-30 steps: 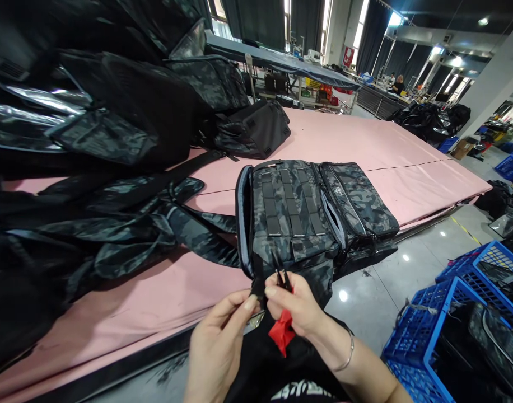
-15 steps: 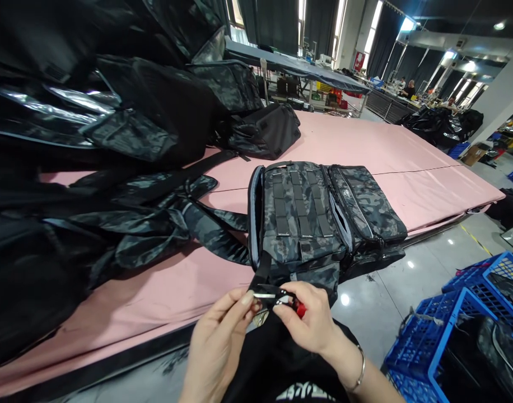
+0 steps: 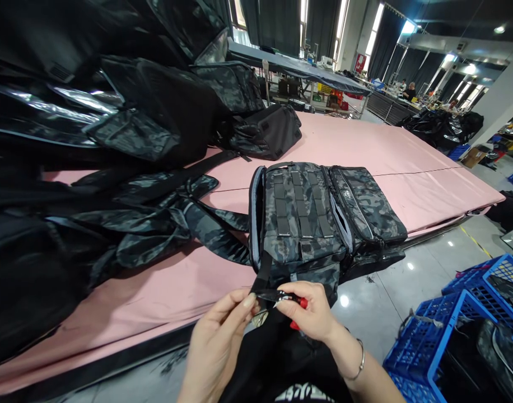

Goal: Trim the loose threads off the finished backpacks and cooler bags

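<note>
A dark camouflage backpack [image 3: 301,212] lies on the pink-covered table, its zipped compartments partly open and rows of webbing on its face. From its lower corner a black webbing strap [image 3: 264,271] runs toward me. My left hand [image 3: 223,330] pinches the strap's end between thumb and fingers. In my right hand [image 3: 309,308] are small thread snips [image 3: 297,301] with red-and-black handles. Their dark blades point left and meet the strap end at the left fingertips. Exactly what lies between the blades is too small to tell.
Several black and camouflage bags [image 3: 147,112] are heaped on the left of the pink table [image 3: 391,140]. Shoulder straps [image 3: 210,229] stretch from the backpack toward the heap. Blue crates [image 3: 428,341] with bags stand on the floor at right. People sit at far work tables.
The snips have turned in my right hand, so the red handle hangs lower and the bright blade no longer shows. My left hand keeps its pinch on the strap end.
</note>
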The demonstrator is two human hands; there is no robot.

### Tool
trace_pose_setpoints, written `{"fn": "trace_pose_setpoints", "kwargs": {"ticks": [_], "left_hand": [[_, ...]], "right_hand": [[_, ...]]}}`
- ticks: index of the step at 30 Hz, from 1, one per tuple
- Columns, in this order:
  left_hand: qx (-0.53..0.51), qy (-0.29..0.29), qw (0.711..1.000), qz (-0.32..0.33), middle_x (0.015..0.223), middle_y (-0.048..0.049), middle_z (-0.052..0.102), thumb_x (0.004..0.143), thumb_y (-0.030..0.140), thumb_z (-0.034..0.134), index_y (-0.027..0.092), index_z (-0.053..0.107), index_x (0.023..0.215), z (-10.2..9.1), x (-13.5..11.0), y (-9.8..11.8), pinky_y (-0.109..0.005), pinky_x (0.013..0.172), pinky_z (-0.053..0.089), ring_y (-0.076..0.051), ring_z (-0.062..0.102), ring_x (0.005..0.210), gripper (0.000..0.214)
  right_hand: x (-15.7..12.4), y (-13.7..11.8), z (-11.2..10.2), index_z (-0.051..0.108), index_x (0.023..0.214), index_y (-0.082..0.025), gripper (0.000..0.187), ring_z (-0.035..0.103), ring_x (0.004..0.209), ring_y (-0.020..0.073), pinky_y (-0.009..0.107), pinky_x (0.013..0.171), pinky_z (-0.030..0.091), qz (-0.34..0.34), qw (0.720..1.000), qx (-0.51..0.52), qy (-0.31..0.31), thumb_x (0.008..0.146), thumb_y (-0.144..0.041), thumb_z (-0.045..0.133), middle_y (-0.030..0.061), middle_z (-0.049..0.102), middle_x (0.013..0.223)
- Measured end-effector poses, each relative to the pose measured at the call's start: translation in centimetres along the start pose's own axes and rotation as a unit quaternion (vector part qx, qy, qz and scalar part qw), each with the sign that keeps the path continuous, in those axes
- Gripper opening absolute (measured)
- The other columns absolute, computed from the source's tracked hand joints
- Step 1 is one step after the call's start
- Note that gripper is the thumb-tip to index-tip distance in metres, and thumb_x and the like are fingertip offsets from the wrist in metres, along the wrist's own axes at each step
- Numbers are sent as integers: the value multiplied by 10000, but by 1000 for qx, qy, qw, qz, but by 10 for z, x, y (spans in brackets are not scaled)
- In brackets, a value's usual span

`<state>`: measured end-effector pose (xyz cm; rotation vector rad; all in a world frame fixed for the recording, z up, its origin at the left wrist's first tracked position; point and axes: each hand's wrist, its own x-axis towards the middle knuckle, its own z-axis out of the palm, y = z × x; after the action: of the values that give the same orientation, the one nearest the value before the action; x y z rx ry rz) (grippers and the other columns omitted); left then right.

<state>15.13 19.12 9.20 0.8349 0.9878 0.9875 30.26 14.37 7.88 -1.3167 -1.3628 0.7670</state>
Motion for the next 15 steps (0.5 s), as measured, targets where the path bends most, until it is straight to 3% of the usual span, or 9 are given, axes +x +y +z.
{"fn": "trace_pose_setpoints", "kwargs": {"ticks": [4,6,10,15], "left_hand": [[8,-3,1000,-3,614,-1,543,515,437,821,158,657,640,-2,2,0,-213,607,450,-124,489,632,347],[10,0,1000,-8,611,0,547,501,449,825,160,658,639,-3,2,1,-210,605,445,-122,490,629,361],[25,10,1000,-4,623,-8,570,490,469,820,161,662,638,-4,2,4,-226,613,445,-133,500,637,377],[62,16,998,20,622,-13,587,497,472,809,163,662,632,-8,3,4,-226,597,427,-137,494,632,367]], "right_hand": [[2,4,0,730,851,-185,249,588,633,146,252,611,443,27,997,64,-29,837,-374,568,34,689,735],[2,2,-2,722,858,-178,239,589,637,146,252,610,444,13,999,49,-14,841,-362,569,40,691,748],[6,-6,-10,693,958,-176,245,563,666,159,282,646,437,-88,987,-123,44,847,-362,579,52,668,768],[14,-12,-18,661,1054,-203,259,574,800,180,317,743,428,-178,943,-278,35,924,-347,489,70,666,870]]}}
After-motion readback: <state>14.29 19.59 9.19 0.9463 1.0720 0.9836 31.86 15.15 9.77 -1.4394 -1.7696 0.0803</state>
